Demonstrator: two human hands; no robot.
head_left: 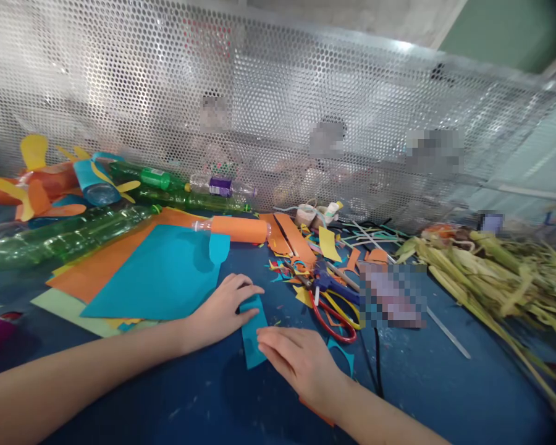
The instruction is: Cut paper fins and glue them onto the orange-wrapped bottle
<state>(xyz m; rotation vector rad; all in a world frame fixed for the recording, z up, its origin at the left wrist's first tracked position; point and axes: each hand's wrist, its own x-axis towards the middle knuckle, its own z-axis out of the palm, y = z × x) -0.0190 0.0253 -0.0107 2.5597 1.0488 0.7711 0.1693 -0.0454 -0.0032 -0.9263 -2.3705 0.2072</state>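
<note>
Blue desk (189, 402) spreads out before one perforated metal screen (269, 105). Nearest, one blue paper strip (252, 337) lies on it between two hands: the right hand (306, 364) touches its right edge, fingers together, whether pinching I cannot tell; the left hand (225, 306) rests unclenched, fingertips on its upper end. Beyond are one pair of red-handled scissors (333, 321), one large blue sheet (152, 272) and one orange-wrapped bottle (238, 229).

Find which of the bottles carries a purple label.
The clear bottle lying behind the orange-wrapped one, by the perforated screen; the green bottles beside it show no purple.
</note>
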